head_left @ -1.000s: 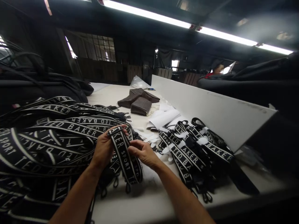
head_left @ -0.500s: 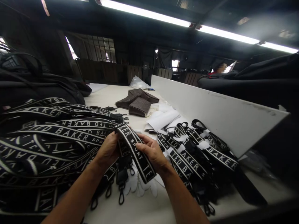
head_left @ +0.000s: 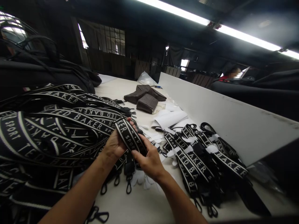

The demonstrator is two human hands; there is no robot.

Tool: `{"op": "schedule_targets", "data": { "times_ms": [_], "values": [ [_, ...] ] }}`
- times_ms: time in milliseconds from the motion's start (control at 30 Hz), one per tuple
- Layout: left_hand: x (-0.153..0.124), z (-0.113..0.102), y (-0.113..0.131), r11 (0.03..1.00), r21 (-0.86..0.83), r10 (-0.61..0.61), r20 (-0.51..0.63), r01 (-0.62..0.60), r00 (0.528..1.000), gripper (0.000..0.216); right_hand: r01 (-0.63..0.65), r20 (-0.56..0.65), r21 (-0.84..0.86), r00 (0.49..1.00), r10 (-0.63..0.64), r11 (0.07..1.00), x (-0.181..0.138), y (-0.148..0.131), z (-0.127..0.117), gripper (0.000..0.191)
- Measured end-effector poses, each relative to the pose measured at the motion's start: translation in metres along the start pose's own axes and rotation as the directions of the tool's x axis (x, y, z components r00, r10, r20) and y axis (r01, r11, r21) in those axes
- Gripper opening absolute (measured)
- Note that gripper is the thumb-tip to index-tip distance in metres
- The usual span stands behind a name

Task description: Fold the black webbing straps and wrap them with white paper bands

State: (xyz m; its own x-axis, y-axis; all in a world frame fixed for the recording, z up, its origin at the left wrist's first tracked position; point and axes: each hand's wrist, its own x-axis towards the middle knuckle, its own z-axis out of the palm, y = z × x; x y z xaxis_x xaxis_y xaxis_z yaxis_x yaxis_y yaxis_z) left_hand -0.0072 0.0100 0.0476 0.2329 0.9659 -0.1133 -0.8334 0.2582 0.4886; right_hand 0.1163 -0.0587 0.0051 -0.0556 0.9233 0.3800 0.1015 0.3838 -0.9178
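Landmark: the loose webbing-strap pile [head_left: 67,116].

The folded webbing strap [head_left: 127,135] was held just beside the pile's right edge, above the table [head_left: 140,208]. Left hand [head_left: 114,144]: partly closed, fingers curled behind the strap's upper part. Right hand [head_left: 149,158]: closed on its lower part, thumb in front, fingers wrapped around the far edge.

Risks, as judged: the folded layers could have sprung apart or skewed had either grip slackened, as nothing but the hands was seen holding them. A black snap hook [head_left: 129,186] hung below the hands, near the pile; it could have caught in a neighbouring loop and dragged other straps along. Whether it belonged to the held strap could not be told.

Materials: flat woven black webbing, pale ribbed edge stripes, white lettering ("KER SPOR" legible on the held length). The pile lay in broad, floppy loops. Right of it, well apart, lay bundled straps [head_left: 187,155], flatter, with white scallop-edged paper bands [head_left: 212,149]. Beyond it, to the right: dark brown quilted-looking purses [head_left: 147,102], boxy, with a thin gold-toned chain [head_left: 157,110].
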Motion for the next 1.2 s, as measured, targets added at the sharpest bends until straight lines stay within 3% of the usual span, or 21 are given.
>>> {"op": "schedule_targets", "data": {
  "times_ms": [133,233,367,533,667,767,867,933,1067,1133,1200],
  "values": [
    [-0.003,0.007,-0.007,0.99,0.141,0.035,-0.153,-0.013,0.988,0.023,-0.055,-0.062,0.061,0.996,0.058,0.997,0.004,0.008,0.0,0.052],
    [-0.002,0.01,-0.005,0.997,0.036,-0.054,-0.166,0.061,0.985,0.029,-0.005,-0.106,-0.113,0.994,-0.007,0.994,0.007,0.01,-0.005,0.055],
    [0.002,0.006,-0.002,0.99,-0.078,-0.129,-0.122,0.12,0.984,0.034,0.04,-0.04,-0.274,0.998,-0.053,0.961,0.01,0.009,-0.012,0.046],
    [0.001,0.002,0.002,0.984,-0.127,-0.133,-0.086,0.121,0.987,0.033,-0.083,0.093,-0.053,0.992,0.088,0.995,0.008,0.008,-0.011,0.042],
    [-0.002,0.004,0.009,0.985,-0.141,-0.11,-0.049,0.103,0.993,0.033,-0.192,0.12,0.151,0.977,0.175,0.97,0.003,0.005,0.0,0.035],
    [-0.003,0.005,0.008,0.999,0.044,-0.012,-0.034,0.014,0.999,0.028,-0.197,0.081,0.263,0.98,0.181,0.945,0.0,0.005,0.007,0.034],
    [-0.004,-0.002,-0.006,0.929,0.329,0.159,0.054,-0.168,0.986,0.025,-0.136,-0.026,0.294,0.988,0.15,0.946,0.001,0.006,0.007,0.033],
    [-0.005,-0.009,-0.02,0.866,0.46,0.149,0.132,-0.194,0.98,0.038,-0.09,-0.107,0.249,0.987,0.12,0.964,0.003,0.007,0.004,0.033],
    [-0.013,-0.017,-0.042,0.823,0.552,0.039,0.175,-0.131,0.984,0.063,-0.033,-0.195,0.149,0.979,0.062,0.988,0.004,0.007,0.002,0.041],
    [-0.016,-0.017,-0.045,0.77,0.611,0.075,0.196,-0.182,0.978,0.068,-0.035,-0.194,0.118,0.979,0.058,0.992,0.002,0.008,0.003,0.045],
    [-0.016,-0.015,-0.046,0.647,0.711,0.14,0.244,-0.275,0.96,0.068,-0.034,-0.183,0.067,0.982,0.046,0.997,0.0,0.009,0.007,0.05]
  ]
}}
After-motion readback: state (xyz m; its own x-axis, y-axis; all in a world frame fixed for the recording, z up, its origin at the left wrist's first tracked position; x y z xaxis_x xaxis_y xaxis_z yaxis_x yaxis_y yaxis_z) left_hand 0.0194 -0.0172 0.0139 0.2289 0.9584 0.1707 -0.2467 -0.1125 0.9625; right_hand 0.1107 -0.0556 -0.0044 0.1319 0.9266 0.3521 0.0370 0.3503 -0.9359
